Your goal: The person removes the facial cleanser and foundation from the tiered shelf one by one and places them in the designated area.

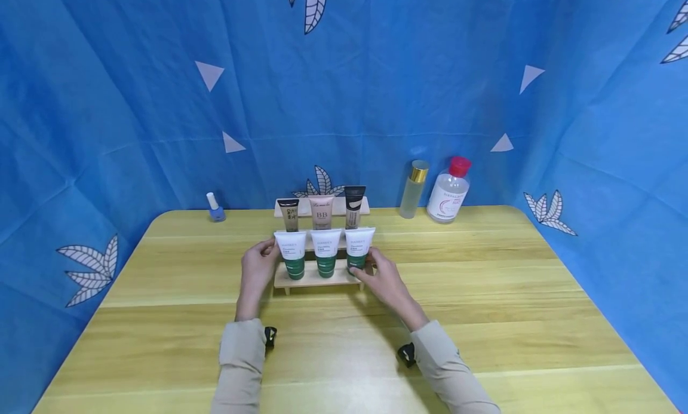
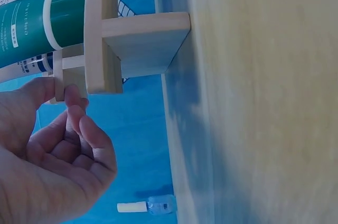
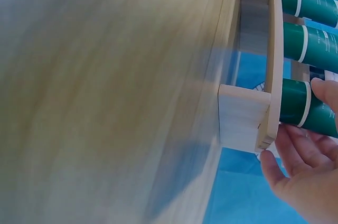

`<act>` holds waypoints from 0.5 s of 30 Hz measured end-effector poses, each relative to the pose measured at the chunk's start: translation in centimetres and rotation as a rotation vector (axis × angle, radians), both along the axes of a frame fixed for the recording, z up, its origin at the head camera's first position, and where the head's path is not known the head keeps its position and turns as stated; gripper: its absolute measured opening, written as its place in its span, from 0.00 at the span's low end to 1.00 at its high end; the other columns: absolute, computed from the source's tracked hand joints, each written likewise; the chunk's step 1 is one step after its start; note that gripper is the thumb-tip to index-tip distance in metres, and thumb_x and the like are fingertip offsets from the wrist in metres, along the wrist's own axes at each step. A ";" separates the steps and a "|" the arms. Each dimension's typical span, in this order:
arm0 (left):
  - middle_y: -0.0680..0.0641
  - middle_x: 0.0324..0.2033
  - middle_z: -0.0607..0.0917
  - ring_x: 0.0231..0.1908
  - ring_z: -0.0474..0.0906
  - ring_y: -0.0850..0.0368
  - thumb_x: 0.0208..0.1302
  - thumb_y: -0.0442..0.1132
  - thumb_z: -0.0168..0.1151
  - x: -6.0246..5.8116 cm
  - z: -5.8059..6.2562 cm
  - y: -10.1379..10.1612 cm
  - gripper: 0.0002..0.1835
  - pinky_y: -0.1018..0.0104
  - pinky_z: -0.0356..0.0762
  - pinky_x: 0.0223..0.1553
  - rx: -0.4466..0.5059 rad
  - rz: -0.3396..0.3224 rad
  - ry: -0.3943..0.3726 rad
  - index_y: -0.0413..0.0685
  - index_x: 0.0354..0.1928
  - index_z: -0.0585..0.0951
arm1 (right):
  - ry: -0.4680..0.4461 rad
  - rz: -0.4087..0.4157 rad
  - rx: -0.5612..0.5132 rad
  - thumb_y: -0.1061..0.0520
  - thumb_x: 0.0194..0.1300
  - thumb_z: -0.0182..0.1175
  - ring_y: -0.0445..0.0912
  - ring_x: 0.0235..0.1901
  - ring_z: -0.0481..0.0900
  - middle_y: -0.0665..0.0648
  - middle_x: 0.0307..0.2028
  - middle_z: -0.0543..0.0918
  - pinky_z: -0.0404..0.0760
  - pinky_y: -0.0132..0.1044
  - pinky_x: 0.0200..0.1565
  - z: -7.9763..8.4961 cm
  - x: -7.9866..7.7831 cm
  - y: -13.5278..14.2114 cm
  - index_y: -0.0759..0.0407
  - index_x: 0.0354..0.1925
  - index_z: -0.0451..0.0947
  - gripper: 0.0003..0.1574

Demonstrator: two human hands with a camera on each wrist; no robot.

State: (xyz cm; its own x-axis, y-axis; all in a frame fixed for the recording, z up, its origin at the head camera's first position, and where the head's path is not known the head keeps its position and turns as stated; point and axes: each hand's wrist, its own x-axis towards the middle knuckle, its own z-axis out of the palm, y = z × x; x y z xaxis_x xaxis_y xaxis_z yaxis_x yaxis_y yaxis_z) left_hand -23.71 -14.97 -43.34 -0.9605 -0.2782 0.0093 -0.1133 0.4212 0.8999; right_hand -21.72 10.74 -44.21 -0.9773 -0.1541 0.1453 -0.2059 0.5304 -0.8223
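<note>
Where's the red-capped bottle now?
Head view: the red-capped bottle stands at the back right of the table, just right of the gold-capped bottle.

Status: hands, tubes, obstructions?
Left hand pinching left end of rack. Right hand gripping rightmost green-and-white tube, cap-down on front step. Gold-capped bottle and red-capped bottle off to the right, not in the way.

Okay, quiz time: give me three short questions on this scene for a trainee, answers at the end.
1. How many white-and-green plastic squeeze tubes stand on the front tier of the pale wooden rack?
2. True or false: in the head view, the clear bottle with a bright red cap stands right of the slim frosted bottle with a gold cap.
3. Fill the gap: the thumb on the rightmost tube belongs to the person's (blank).

Key: 1. Three. 2. True. 3. Right hand.
</note>
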 end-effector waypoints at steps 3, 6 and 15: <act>0.35 0.47 0.81 0.46 0.76 0.47 0.69 0.42 0.54 0.0 -0.1 0.0 0.21 0.67 0.72 0.37 0.000 -0.001 0.000 0.35 0.57 0.76 | 0.009 0.006 -0.006 0.57 0.59 0.66 0.54 0.46 0.78 0.62 0.46 0.82 0.75 0.51 0.51 0.0 0.2 0.2 0.65 0.55 0.71 0.28; 0.36 0.47 0.81 0.45 0.75 0.47 0.69 0.42 0.54 0.1 0.0 0.0 0.21 0.67 0.72 0.37 0.001 -0.005 -0.005 0.35 0.58 0.76 | 0.017 0.002 -0.021 0.57 0.60 0.66 0.54 0.47 0.78 0.62 0.46 0.82 0.74 0.52 0.52 0.3 0.4 0.5 0.64 0.56 0.71 0.28; 0.38 0.44 0.81 0.43 0.75 0.48 0.69 0.42 0.54 0.2 0.1 -0.3 0.21 0.67 0.70 0.37 -0.022 -0.029 -0.010 0.37 0.59 0.75 | 0.058 -0.027 -0.072 0.60 0.59 0.66 0.57 0.49 0.79 0.66 0.49 0.80 0.73 0.50 0.55 1.4 0.9 2.1 0.68 0.55 0.70 0.27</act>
